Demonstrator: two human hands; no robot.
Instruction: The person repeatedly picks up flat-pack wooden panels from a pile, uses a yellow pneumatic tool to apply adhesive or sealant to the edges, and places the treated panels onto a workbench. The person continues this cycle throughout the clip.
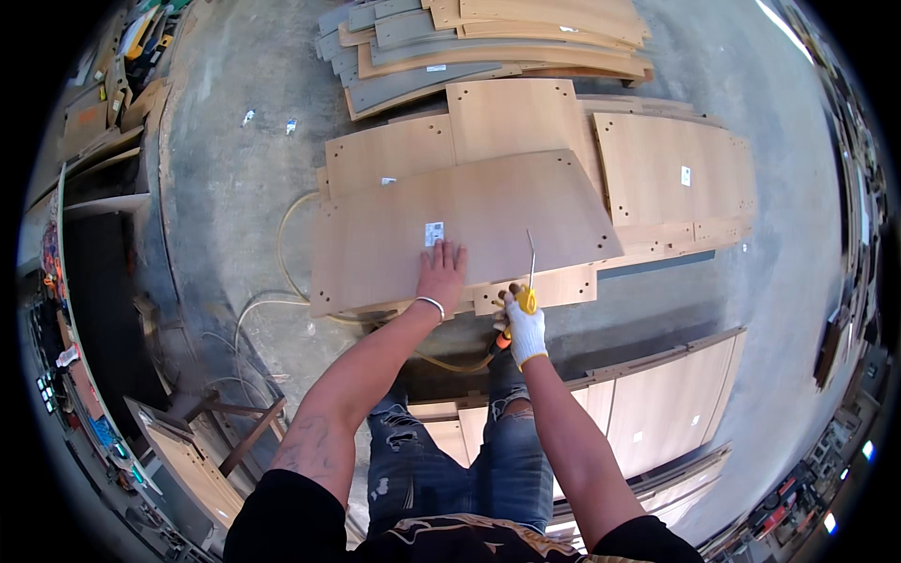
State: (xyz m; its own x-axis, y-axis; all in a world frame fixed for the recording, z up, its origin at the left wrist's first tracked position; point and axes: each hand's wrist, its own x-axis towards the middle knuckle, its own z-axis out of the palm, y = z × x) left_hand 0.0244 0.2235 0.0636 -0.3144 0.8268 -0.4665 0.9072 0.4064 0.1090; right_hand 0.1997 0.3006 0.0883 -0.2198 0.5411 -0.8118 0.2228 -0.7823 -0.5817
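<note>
My bare left hand (441,274), with a bracelet at the wrist, lies with fingers stretched on a wood-grain board (516,202), its fingertips at the lower edge of a white label (434,234). In my right hand (528,336), in a white work glove with fingertips uncovered, is a yellow air blow gun (528,300). Its thin metal nozzle points away from me over the board's near right part. An orange coupling below the hand joins it to a yellowish air hose (460,366). Holes show near the board's corners.
Under and behind the board lie more drilled panels (676,174). A tall panel stack (507,38) stands at the far side. Panels (666,403) also lie near me at right. The hose loops over the concrete floor (225,188) at left, near a wooden frame (249,436).
</note>
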